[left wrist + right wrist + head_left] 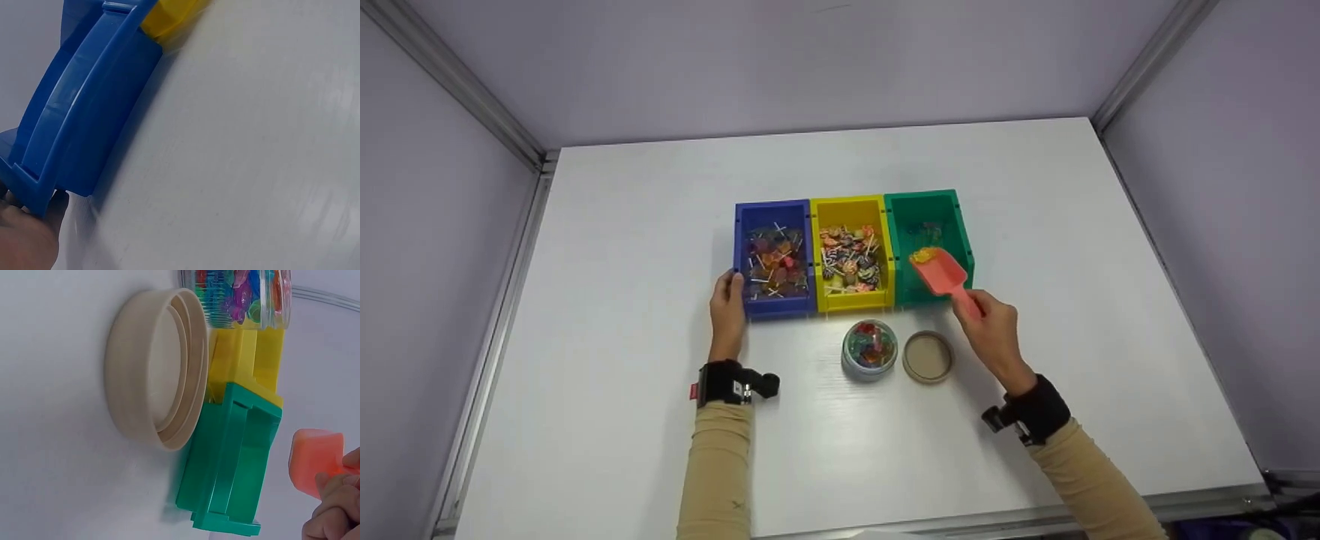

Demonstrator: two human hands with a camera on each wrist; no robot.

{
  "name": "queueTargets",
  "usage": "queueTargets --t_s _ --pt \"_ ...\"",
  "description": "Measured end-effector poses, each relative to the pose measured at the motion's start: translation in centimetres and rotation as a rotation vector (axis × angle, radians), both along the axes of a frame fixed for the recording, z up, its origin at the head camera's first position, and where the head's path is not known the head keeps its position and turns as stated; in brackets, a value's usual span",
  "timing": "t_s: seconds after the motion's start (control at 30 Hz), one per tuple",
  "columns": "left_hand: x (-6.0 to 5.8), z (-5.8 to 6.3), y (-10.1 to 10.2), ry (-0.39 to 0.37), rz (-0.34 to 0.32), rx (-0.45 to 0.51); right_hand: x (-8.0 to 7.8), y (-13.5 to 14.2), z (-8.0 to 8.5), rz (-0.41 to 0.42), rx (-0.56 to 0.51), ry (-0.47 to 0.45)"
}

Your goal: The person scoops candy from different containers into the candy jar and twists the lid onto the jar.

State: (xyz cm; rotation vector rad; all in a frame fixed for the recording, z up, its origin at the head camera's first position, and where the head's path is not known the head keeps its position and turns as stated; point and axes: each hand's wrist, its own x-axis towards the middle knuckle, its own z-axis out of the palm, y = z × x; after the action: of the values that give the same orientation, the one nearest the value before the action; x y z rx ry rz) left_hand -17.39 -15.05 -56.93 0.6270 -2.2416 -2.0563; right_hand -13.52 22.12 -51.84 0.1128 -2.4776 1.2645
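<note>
My right hand (991, 330) grips the handle of a pink scoop (941, 271), held above the green bin (928, 201). Yellow candy (924, 256) sits at the scoop's front edge. Inside the green bin lie a few small clear-coloured pieces. At the front left corner of the blue bin (777, 306), my left hand (727, 315) holds on with thumb and fingers; the bin partly hides the fingers in the left wrist view. Wrapped lollipops (777, 262) fill the blue bin's bottom. An uncovered clear jar (870, 371) of colourful candies stands in front of the bins, beside an upturned beige lid (928, 357).
Between the blue and green bins is a yellow bin (855, 301) with striped lollipops; the bins stand side by side, touching. All stand on a white table (622, 300) with pale panels (810, 75) around its back and sides.
</note>
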Motion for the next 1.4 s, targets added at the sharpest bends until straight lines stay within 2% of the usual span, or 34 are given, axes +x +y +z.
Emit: queueTargets --t_s 0.13,0.17,0.37,0.5,0.83,1.0,1.2,1.4 --pt "0.0 0.1 0.0 -0.006 0.003 -0.010 0.7 0.3 -0.2 0.028 0.006 0.034" --pt "-0.1 -0.4 -0.1 -0.004 0.008 -0.019 0.8 0.3 -0.2 0.036 0.003 0.034" --pt "-0.1 -0.5 0.0 -0.014 0.003 -0.015 1.9 0.8 0.3 0.078 -0.022 -0.045" --pt "-0.2 -0.5 -0.1 -0.027 -0.011 -0.022 2.7 0.8 0.5 0.124 -0.016 -0.060" --pt "-0.1 -0.4 -0.2 -0.032 -0.023 -0.016 4.1 0.9 0.3 0.314 -0.016 -0.067" --pt "-0.1 -0.5 -0.2 -0.039 -0.021 -0.016 4.5 1.1 -0.1 0.426 0.019 -0.055" --pt "-0.1 -0.5 -0.2 -0.031 -0.015 -0.013 4.6 0.9 -0.2 0.529 0.072 -0.091" --pt "-0.1 -0.4 -0.1 -0.027 -0.010 -0.022 4.6 0.2 1.3 0.579 0.156 -0.141"
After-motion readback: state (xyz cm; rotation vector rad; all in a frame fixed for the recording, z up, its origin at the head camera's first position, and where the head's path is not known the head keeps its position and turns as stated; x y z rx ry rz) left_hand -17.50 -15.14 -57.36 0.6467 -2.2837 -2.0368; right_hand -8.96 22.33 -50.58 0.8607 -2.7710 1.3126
